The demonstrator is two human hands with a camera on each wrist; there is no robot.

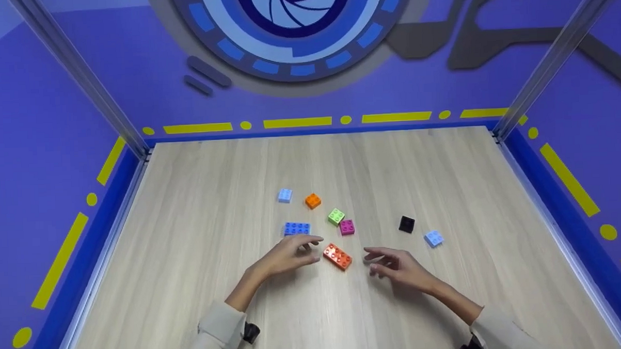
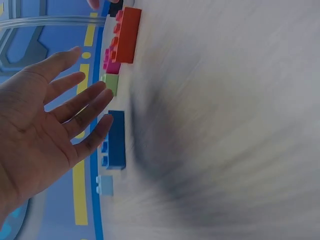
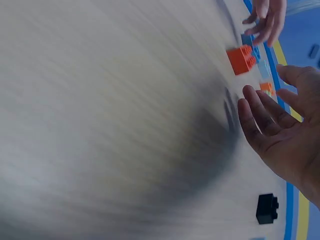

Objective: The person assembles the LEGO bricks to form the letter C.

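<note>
A red-orange eight-stud toy brick [image 1: 337, 256] lies studs up on the table between the two hands. My left hand [image 1: 294, 255] hovers just left of it, fingers loosely extended and holding nothing, as the left wrist view also shows with the hand [image 2: 55, 110] spread. Just beyond that hand lies a long blue brick [image 1: 297, 228], its near edge partly covered in the head view. To the right of the red-orange brick my right hand [image 1: 399, 267] hangs above the table, its fingers [image 3: 260, 112] relaxed and apart from any brick.
Past the hands lie small bricks: light blue [image 1: 285, 195], orange [image 1: 313, 201], lime green [image 1: 336, 216] and magenta [image 1: 347, 227]. A black brick [image 1: 407, 224] and another light blue brick [image 1: 433, 238] sit on the right. Blue-purple panels [image 1: 298, 105] wall the table's back and sides.
</note>
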